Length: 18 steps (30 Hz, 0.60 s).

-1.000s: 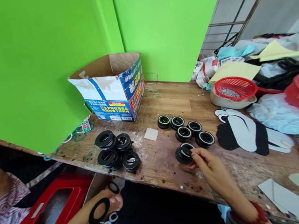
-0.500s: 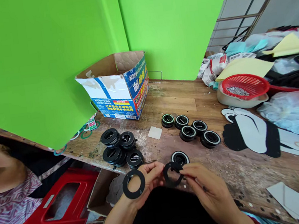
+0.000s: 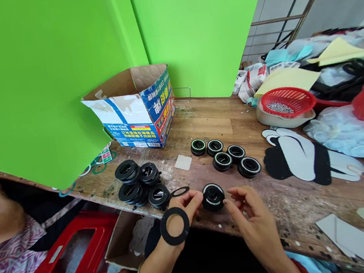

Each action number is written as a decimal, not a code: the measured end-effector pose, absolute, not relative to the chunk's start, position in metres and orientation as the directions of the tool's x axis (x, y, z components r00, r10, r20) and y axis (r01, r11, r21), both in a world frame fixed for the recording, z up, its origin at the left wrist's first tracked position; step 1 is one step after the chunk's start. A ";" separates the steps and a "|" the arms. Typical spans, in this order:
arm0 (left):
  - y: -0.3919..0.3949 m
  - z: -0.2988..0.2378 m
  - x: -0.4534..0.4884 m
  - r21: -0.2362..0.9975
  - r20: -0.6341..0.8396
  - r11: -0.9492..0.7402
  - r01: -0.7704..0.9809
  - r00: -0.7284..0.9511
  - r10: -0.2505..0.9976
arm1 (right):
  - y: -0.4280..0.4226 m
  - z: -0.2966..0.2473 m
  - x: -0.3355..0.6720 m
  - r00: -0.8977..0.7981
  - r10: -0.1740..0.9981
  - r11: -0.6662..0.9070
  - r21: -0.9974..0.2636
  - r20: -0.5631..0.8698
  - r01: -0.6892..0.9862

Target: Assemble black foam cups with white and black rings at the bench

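Note:
My left hand (image 3: pixel 186 213) is closed, carrying flat black rings. One black ring (image 3: pixel 165 234) shows face-on over the wrist, and another thin ring (image 3: pixel 180 191) stands out beyond the hand, seen nearly edge-on. The left fingertips reach the near ring stack (image 3: pixel 214 207), a black pile with a pale band on top. Across from them, my right hand (image 3: pixel 253 214) has its fingers apart and holds nothing; its thumb is at the stack's right edge. How the left fingers grip the rings is partly hidden.
Several black ring stacks (image 3: pixel 132 191) stand left, and several pale-rimmed stacks (image 3: pixel 222 161) stand behind. A grey card square (image 3: pixel 183 162) lies between. Farther back are a cardboard box (image 3: pixel 126 116) and red basket (image 3: pixel 288 99). Black-and-white cut-outs (image 3: pixel 295 153) lie right. Another person's arm (image 3: pixel 4 216) is at left.
The black ring held by my right hand is now on the near stack, and the right fingers have come apart. My left fingers have moved to that stack. The view has shifted slightly rightward.

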<state>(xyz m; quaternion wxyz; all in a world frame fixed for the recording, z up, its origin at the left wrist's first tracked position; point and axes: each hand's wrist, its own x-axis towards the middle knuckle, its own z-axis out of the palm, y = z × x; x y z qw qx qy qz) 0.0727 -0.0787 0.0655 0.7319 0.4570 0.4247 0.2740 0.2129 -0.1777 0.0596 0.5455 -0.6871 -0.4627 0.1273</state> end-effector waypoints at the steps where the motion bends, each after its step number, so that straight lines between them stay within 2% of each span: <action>1: -0.080 0.066 0.074 0.933 -0.323 0.360 0.028 0.509 0.798 | -0.177 0.063 0.217 0.483 0.774 0.056 -0.804 0.410 0.592; 3: -0.082 0.067 0.075 0.970 -0.235 0.229 0.083 0.560 0.794 | -0.176 0.069 0.225 0.317 0.821 0.131 -0.696 0.476 0.706; 5: -0.085 0.068 0.075 0.982 -0.191 0.147 0.123 0.615 0.765 | -0.175 0.075 0.233 0.167 0.887 0.176 -0.651 0.430 0.738; 7: -0.087 0.068 0.075 0.980 -0.190 0.103 0.169 0.654 0.732 | -0.175 0.078 0.238 0.092 0.939 0.158 -0.656 0.330 0.738; 10: -0.088 0.064 0.075 0.980 -0.169 0.056 0.189 0.657 0.734 | -0.175 0.082 0.244 0.109 0.981 0.045 -0.736 0.160 0.676; 12: -0.088 0.059 0.076 0.985 -0.130 0.035 0.167 0.606 0.785 | -0.174 0.083 0.251 0.194 0.979 -0.063 -0.817 0.061 0.573; 15: -0.086 0.052 0.080 0.972 -0.095 -0.036 0.233 0.528 0.844 | -0.169 0.077 0.263 0.349 0.923 -0.268 -0.919 -0.159 0.290; 18: -0.080 0.048 0.086 0.951 -0.091 -0.090 0.295 0.548 0.832 | -0.162 0.066 0.271 0.393 0.847 -0.382 -0.924 -0.359 -0.022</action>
